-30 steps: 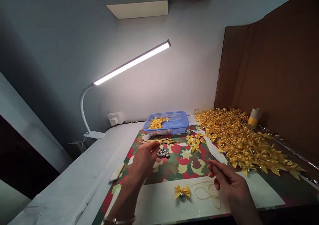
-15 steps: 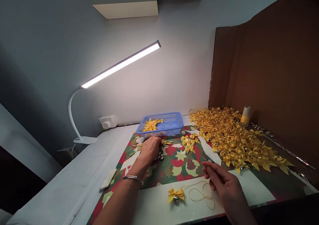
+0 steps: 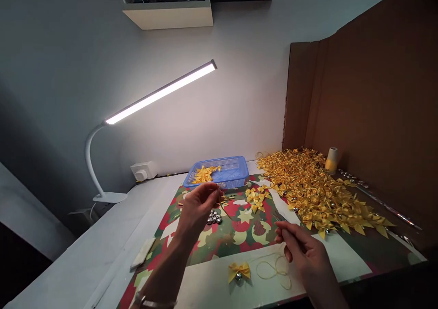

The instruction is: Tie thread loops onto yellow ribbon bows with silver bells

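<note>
My left hand (image 3: 200, 204) is raised just above a bundle of gold strands (image 3: 227, 198), its thumb and fingertips pinched together on what looks like one thin strand. Small silver bells (image 3: 214, 217) lie in a cluster beside that wrist. Over the right side of the mat, my right hand (image 3: 301, 243) is closed round a thin, dark, pointed metal tool (image 3: 278, 216); its exact kind is unclear. Between the hands, near the front edge, a yellow bow (image 3: 239, 270) with a silver bell rests on white paper. A loop of pale yellow cord (image 3: 273, 270) lies beside it.
A blue basket (image 3: 243, 172) with yellow bows stands at the back. Several loose bows (image 3: 257, 197) lie before it. To the right spreads a large heap of belled bows (image 3: 308, 185), with a thread cone (image 3: 331, 160) and cardboard wall (image 3: 359, 94) behind. A lamp (image 3: 160, 92) glows overhead.
My left hand has lifted off the gold strands and drawn back, uncovering the silver bells. My right hand keeps its hold on the pointed tool. The view has shifted slightly.
</note>
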